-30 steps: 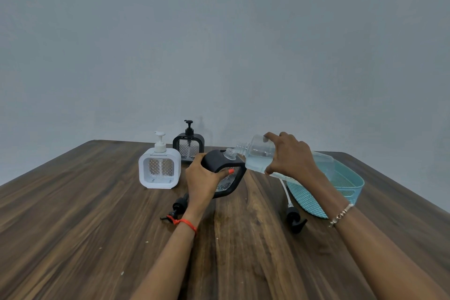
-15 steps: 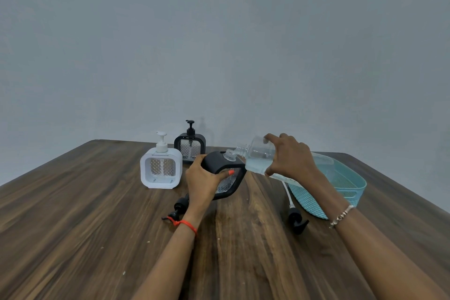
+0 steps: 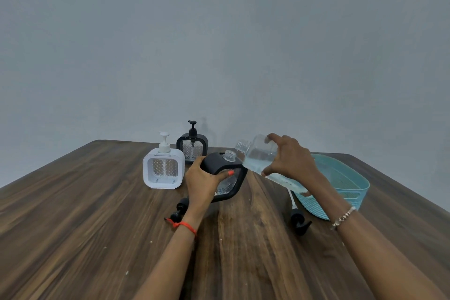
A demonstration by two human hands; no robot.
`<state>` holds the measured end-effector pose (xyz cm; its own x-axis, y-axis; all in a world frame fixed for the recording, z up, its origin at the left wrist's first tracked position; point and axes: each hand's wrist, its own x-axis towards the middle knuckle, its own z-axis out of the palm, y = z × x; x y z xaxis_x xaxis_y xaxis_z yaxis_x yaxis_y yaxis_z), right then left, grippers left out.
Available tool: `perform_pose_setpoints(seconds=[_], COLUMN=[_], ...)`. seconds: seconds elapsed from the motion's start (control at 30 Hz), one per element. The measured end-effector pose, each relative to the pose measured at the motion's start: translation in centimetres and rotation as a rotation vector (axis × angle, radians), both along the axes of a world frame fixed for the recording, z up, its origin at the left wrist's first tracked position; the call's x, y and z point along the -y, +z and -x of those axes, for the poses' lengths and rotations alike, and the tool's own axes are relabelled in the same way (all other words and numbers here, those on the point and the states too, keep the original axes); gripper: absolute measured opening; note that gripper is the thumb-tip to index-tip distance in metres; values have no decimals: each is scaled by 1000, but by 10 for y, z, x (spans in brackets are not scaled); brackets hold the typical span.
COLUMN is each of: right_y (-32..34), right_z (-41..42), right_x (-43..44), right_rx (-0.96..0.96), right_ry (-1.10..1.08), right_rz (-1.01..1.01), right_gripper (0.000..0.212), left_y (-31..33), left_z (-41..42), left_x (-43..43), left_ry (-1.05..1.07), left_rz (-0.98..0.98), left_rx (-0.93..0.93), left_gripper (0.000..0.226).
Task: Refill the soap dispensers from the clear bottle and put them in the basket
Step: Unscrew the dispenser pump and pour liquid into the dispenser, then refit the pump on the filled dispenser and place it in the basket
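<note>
Tabletop (image 3: 73,226): dark wood, carries everything. Basket (image 3: 350,182): light blue, far right, nothing visible inside it.

Clear bottle (image 3: 258,156): off the tabletop, in front of the basket. The right hand (image 3: 292,161) has its fingers wrapped round the body. Long axis runs from the base at near right to the open mouth at far left. Liquid sits toward the base end; no stream visible.

Black dispenser (image 3: 216,162): centre, tipped toward the right, its lower edge on the tabletop. The left hand (image 3: 202,180) grips its top corner, fingers curled over. Its open neck (image 3: 229,155) has no pump on it.

Key relation: the bottle mouth is just right of and above the neck, near but not touching. Judgement: more pouring needs the mouth moved left and lowered; the right hand does it.

White dispenser (image 3: 163,170) and second black dispenser (image 3: 192,147): upright, far left, pumps fitted.

Two loose pumps lie flat: one (image 3: 298,219) near the basket, one (image 3: 181,207) by the left wrist.

No brand, label or writing readable anywhere.
</note>
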<state>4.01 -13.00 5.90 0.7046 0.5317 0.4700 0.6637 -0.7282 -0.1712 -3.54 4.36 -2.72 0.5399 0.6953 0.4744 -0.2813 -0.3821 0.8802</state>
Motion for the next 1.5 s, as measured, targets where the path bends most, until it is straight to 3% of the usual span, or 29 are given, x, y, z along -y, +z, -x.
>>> perform_pose_setpoints(seconds=[0.23, 0.43, 0.63, 0.9, 1.0, 1.07, 1.1, 1.17, 1.23, 1.3, 1.4, 1.5], right_y=[-10, -35, -58, -65, -60, -52, -48, -42, -45, -61, -93, -113], right_z=[-10, -24, -29, -38, -41, -37, -32, -11, 11, 29, 39, 42], right_x=[-1, 0, -8, -14, -14, -16, -18, -24, -40, -61, -92, -121], right_rx=[-186, -567, -743, -815, -761, -619, -481, -90, 248, 306, 72, 45], right_ry=[149, 275, 287, 368, 388, 316, 279, 285, 401, 556, 614, 625], right_rz=[-375, -804, -948, -1023, -940, -959, -981, -991, -880, -613, -64, 273], right_gripper=[69, 57, 37, 48, 81, 97, 94, 66, 30, 20, 33, 60], left_y=[6, 13, 16, 18, 22, 24, 25, 26, 29, 34, 43, 45], left_z=[3, 9, 15, 18, 22, 25, 26, 29, 32, 35, 44, 50], left_x=[-10, -23, -36, -46, -51, -55, -58, -65, -73, -81, -87, -92], left_ry=[-102, -172, -241, -303, -294, -282, -271, -235, -203, -190, -175, -152], left_rz=[165, 286, 339, 392, 363, 341, 330, 310, 307, 315, 310, 283], left_rx=[9, 47, 57, 57, 49, 51, 53, 64, 66, 75, 100, 100], left_gripper=[50, 51, 49, 51, 47, 46, 46, 44, 46, 46, 42, 43])
